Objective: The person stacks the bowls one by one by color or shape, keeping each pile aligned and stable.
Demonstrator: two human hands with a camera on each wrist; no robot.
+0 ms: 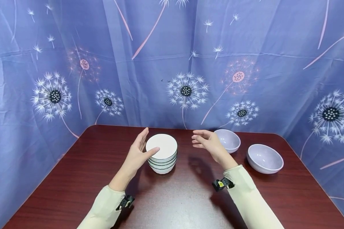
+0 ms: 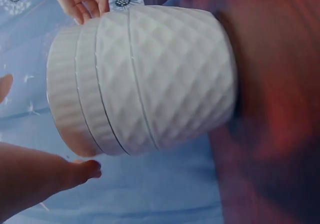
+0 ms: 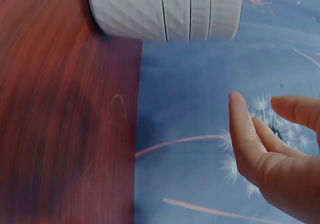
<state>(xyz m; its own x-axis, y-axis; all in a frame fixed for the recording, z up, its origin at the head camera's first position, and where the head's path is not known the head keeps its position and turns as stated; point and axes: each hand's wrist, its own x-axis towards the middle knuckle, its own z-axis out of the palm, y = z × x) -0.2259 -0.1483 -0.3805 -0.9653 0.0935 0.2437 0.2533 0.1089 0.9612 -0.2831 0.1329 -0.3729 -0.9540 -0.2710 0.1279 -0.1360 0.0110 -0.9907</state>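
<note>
A stack of several nested white bowls [image 1: 161, 148] with thin dark rims stands mid-table. In the left wrist view the stack [image 2: 175, 73] shows a raised diamond pattern below and ribbed bands nearer the top. My left hand [image 1: 137, 152] is at the stack's left side, fingers extended and thumb spread, the thumb overlapping the top bowl's rim in the head view. To the right of the stack, my right hand [image 1: 209, 143] hovers above the table with loosely bent fingers and nothing in it. The right wrist view shows a gap between this hand [image 3: 272, 159] and the stack.
Two pale lavender bowls stand on the right: one [image 1: 228, 141] behind my right hand and partly hidden by it, the other [image 1: 265, 159] farther right. The dark red wooden table [image 1: 74, 178] reaches back to a blue dandelion-print curtain [image 1: 149, 79].
</note>
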